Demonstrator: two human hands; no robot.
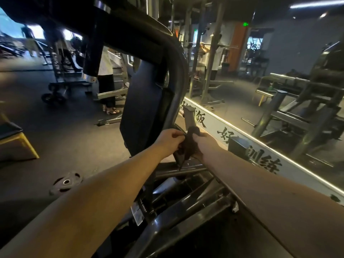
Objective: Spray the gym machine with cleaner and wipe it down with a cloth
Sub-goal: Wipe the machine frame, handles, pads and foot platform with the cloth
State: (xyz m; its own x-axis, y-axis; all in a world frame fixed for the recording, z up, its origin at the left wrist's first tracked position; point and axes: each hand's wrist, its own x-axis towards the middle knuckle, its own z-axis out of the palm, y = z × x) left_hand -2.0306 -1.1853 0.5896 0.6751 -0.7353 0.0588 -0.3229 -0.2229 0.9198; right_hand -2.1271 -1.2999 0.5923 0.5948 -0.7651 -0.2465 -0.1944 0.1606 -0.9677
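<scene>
A dark cloth (189, 146) is bunched between both my hands in the middle of the view. My left hand (170, 140) pinches its left edge. My right hand (203, 144) grips its right side, and a loose end hangs down below. Just behind them rises the gym machine, with a dark upright pad (145, 108) and a curved steel frame tube (178, 71). A short grey post (189, 116) of the machine stands right above the cloth. No spray bottle is in view.
The machine's steel base bars (186, 202) run below my forearms. A weight plate (66, 182) lies on the dark floor at left. A mirror wall with a lettered white strip (260, 157) runs along the right. A person (106, 81) stands behind the machine.
</scene>
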